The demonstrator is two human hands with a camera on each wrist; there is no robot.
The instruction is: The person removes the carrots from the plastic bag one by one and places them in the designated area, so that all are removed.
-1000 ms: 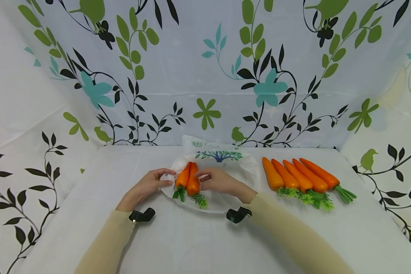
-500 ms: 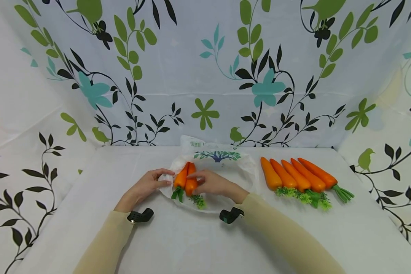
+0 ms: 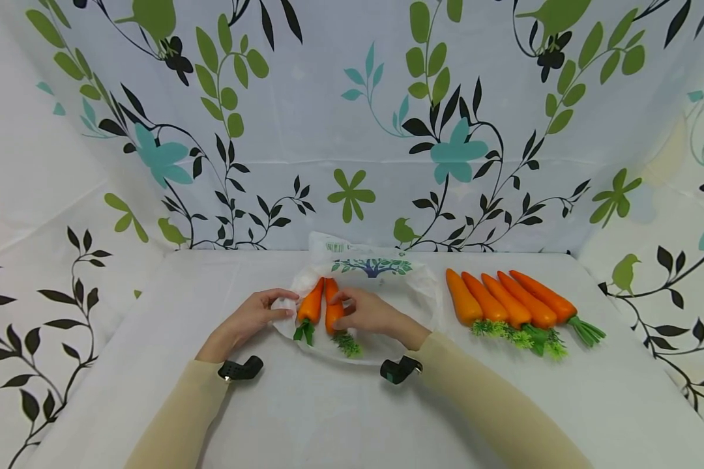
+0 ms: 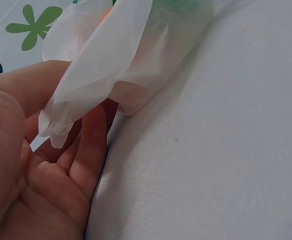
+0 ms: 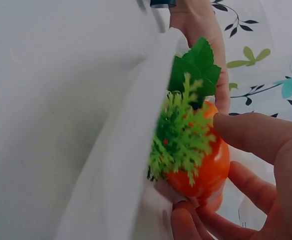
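In the head view a white plastic bag (image 3: 413, 293) printed with a tree lies at the table's middle. Two orange carrots with green tops are on its left part. My right hand (image 3: 372, 314) grips the right carrot (image 3: 332, 305) from its right side. Thumb and fingers sit around its thick end in the right wrist view, beside the feathery greens (image 5: 183, 132). Just left of it lies the other carrot (image 3: 309, 305), a narrow gap between them. My left hand (image 3: 252, 319) pinches the bag's left edge, its thumb and fingers around the crumpled plastic (image 4: 81, 100).
Several more carrots (image 3: 507, 301) lie side by side to the right of the bag, leafy ends toward me. White cloth covers the table (image 3: 305, 417). A leaf-patterned curtain (image 3: 305, 150) hangs behind the table's far edge.
My right hand first moved left until the two carrots lay together, then shifted slightly right with its carrot, opening a gap. The carrot's greens swung right. The left hand stayed at the bag's edge.
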